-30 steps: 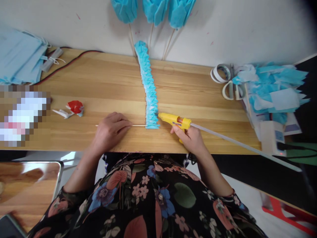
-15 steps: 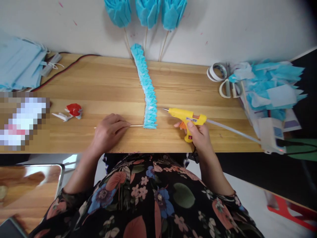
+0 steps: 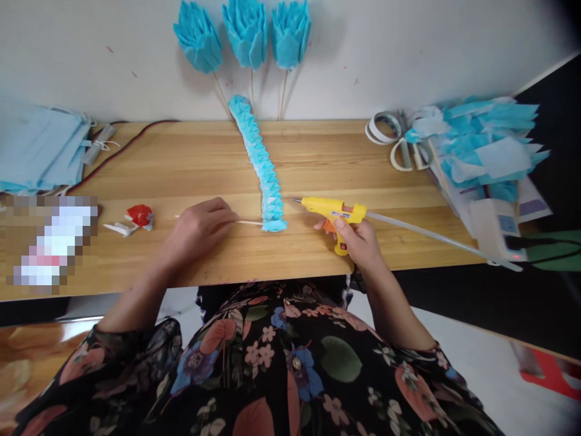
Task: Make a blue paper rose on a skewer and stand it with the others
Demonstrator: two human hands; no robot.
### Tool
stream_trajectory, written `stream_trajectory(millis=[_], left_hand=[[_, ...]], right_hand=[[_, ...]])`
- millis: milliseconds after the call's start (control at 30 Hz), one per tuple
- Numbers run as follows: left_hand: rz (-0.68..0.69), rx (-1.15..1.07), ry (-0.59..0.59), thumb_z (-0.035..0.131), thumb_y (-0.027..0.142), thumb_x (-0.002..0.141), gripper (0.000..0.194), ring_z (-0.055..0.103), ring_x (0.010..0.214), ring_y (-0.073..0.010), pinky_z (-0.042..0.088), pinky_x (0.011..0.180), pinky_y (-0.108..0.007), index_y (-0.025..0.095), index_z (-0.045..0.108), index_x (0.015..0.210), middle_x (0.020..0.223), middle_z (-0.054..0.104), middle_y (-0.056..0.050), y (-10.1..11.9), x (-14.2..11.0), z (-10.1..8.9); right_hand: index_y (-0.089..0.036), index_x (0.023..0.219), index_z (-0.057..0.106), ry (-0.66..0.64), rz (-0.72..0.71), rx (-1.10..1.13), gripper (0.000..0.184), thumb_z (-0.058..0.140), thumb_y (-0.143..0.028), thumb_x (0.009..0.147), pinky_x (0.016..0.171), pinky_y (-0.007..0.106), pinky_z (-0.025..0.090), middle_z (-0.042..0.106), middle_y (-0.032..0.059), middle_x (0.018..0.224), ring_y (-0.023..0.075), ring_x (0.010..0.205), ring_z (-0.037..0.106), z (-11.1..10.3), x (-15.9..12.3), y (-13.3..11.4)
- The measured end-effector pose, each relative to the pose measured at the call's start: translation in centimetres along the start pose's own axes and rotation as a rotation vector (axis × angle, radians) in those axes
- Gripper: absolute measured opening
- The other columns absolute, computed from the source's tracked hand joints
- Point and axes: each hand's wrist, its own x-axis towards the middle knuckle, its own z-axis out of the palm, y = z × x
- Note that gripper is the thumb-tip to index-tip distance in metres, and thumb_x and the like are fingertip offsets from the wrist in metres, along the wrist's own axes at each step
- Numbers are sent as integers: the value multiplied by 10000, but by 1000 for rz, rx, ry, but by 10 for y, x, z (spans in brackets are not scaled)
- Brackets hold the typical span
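Observation:
Closed on a thin wooden stick [image 3: 249, 222], my left hand [image 3: 200, 227] rests low on the table. The stick's right end meets the near end of a long pleated blue strip [image 3: 261, 160], which runs away toward the wall. A bit of blue material wraps that end of the stick. My right hand [image 3: 358, 239] grips a yellow hot glue gun [image 3: 329, 210] by its handle, fingers at the orange trigger. The gun's metal nozzle points left, just right of the strip and apart from it. A long clear glue stick [image 3: 422, 230] protrudes from the gun's back.
Blue flowers on sticks [image 3: 247, 36] lean against the wall. Folded masks [image 3: 40, 145] and a pixelated phone [image 3: 57, 242] lie left, near a red wrapper [image 3: 140, 215]. On the right are tape rolls [image 3: 370, 130], scissors [image 3: 399, 156], blue scraps [image 3: 490, 145] and a white power box [image 3: 485, 227].
The glue gun has drawn back rightward from the strip's near end. The strip's near end has rolled slightly around the stick. My view has shifted, too.

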Motion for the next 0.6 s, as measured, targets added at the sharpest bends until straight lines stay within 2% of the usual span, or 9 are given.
stream_trajectory(millis=[167, 300, 400, 600], left_hand=[[11, -36, -32, 503, 213, 1014, 247, 666, 852, -171, 504, 750, -270, 191, 747, 985, 985, 690, -74, -6, 8, -1], [80, -32, -72, 499, 211, 1036, 256, 663, 834, -165, 492, 725, -257, 176, 744, 968, 949, 692, -73, -6, 7, 2], [140, -44, -47, 524, 219, 1041, 241, 663, 816, -160, 489, 716, -255, 166, 750, 972, 931, 700, -72, -10, 6, 5], [151, -47, 18, 553, 225, 1035, 219, 655, 810, -167, 491, 714, -275, 168, 757, 978, 924, 712, -78, -15, 3, 13]], right_hand=[[-223, 858, 809, 25, 50, 1, 508, 600, -680, 929, 479, 242, 458, 795, 58, 860, 137, 614, 587, 0, -1, -3], [-223, 849, 812, 31, 40, -1, 520, 602, -693, 921, 546, 255, 508, 798, 60, 858, 136, 632, 611, 1, 0, -6], [-226, 847, 811, 29, 19, -1, 511, 597, -683, 931, 607, 266, 530, 808, 58, 885, 136, 653, 636, 1, 1, -8], [-227, 888, 808, 17, 37, -11, 486, 591, -657, 948, 576, 281, 514, 806, 58, 893, 154, 665, 639, 0, 2, -6]])
